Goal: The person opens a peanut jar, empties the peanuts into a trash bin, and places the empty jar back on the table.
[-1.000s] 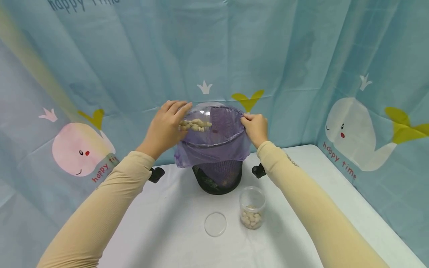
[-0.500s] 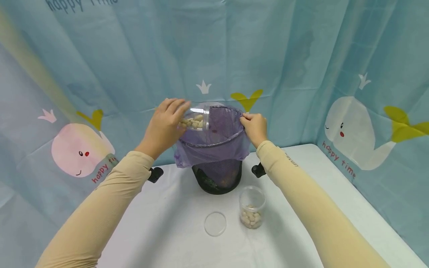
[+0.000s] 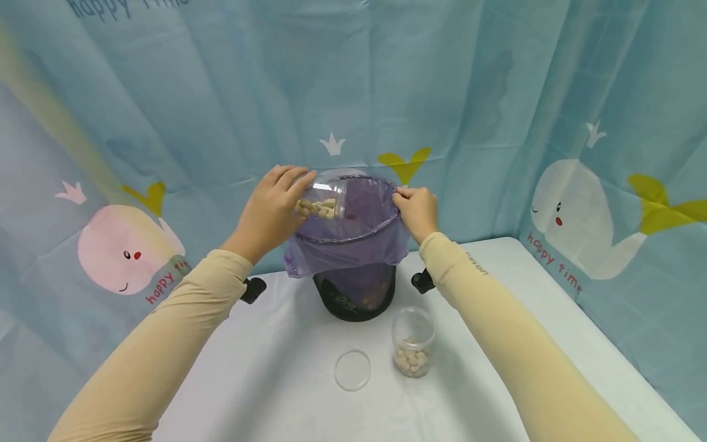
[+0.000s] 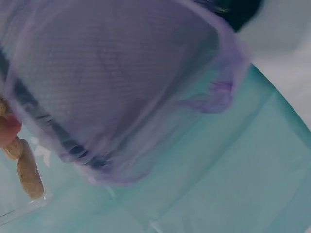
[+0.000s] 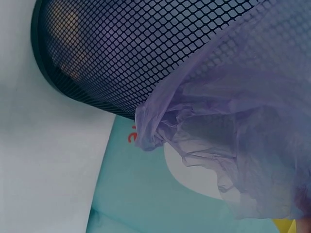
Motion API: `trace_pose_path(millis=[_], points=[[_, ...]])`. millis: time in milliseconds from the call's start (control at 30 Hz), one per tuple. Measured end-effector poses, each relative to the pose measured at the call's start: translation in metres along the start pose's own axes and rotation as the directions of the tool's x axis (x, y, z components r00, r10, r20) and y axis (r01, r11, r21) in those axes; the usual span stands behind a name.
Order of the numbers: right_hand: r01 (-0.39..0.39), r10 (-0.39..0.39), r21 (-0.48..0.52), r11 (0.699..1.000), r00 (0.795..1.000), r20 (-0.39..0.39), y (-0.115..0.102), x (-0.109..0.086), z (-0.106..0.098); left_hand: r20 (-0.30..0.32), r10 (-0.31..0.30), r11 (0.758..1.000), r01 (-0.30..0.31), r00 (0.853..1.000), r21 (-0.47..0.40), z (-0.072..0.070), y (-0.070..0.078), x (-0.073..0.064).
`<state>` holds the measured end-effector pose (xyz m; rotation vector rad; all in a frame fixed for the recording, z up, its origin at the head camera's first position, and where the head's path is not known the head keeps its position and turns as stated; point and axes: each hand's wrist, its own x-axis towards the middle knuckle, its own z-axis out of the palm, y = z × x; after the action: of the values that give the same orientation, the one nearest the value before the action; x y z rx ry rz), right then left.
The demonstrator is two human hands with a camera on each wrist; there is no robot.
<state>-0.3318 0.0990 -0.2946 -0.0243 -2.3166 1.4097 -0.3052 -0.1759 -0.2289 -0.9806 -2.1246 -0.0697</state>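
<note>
In the head view my left hand [image 3: 270, 205] grips a clear plastic jar [image 3: 326, 184], tipped on its side with its mouth pointing right. Peanuts in their shells [image 3: 316, 209] lie along the jar's lower side; the left wrist view shows one peanut [image 4: 30, 174] close up. The jar's mouth is over the opening of a black mesh bin [image 3: 359, 282], lined with a thin purple plastic bag [image 3: 353, 255] folded down over its rim. At the rim's right side, my right hand [image 3: 418, 212] pinches the bag's edge. The right wrist view shows mostly mesh and crumpled bag.
On the white table [image 3: 287, 380], in front of the bin, stands another clear open jar [image 3: 413, 341] partly filled with pale rounded pieces. A clear round lid [image 3: 352, 370] lies to its left. A light blue printed curtain [image 3: 265, 92] hangs behind and at both sides.
The left hand's jar has shifted slightly, and the peanuts inside have moved back from its mouth. My right hand has stayed on the bag's edge. The whole view has drifted slightly.
</note>
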Motion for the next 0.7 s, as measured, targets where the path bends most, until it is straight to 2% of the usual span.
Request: trace_pose_path(millis=[67, 167, 233, 433, 600, 700], points=[[-0.002, 0.002, -0.001, 1.0, 1.0, 0.003, 0.0, 0.0, 0.0, 0.018, 0.01, 1.0, -0.01, 1.0, -0.009, 0.0, 0.0, -0.001], [0.004, -0.004, 0.003, 1.0, 1.0, 0.001, 0.0, 0.001, 0.0, -0.023, -0.006, 1.0, 0.006, 1.0, 0.006, 0.002, 0.001, 0.001], [0.011, -0.011, 0.003, 1.0, 1.0, -0.004, -0.001, 0.001, 0.0, -0.031, 0.007, 1.0, -0.006, 0.999, 0.009, 0.004, 0.002, 0.002], [-0.011, 0.011, 0.002, 1.0, 1.0, 0.006, 0.0, 0.0, -0.001, 0.027, 0.055, 0.998, -0.055, 0.998, -0.006, 0.01, 0.006, 0.003], [-0.006, 0.006, 0.007, 1.0, 1.0, -0.002, 0.0, 0.0, -0.001, -0.053, 0.0, 1.0, -0.002, 0.999, -0.028, 0.007, 0.003, 0.01], [0.004, -0.004, 0.002, 1.0, 1.0, -0.011, -0.001, 0.0, -0.002, -0.018, -0.004, 0.999, 0.003, 1.0, -0.04, 0.006, 0.002, 0.012]])
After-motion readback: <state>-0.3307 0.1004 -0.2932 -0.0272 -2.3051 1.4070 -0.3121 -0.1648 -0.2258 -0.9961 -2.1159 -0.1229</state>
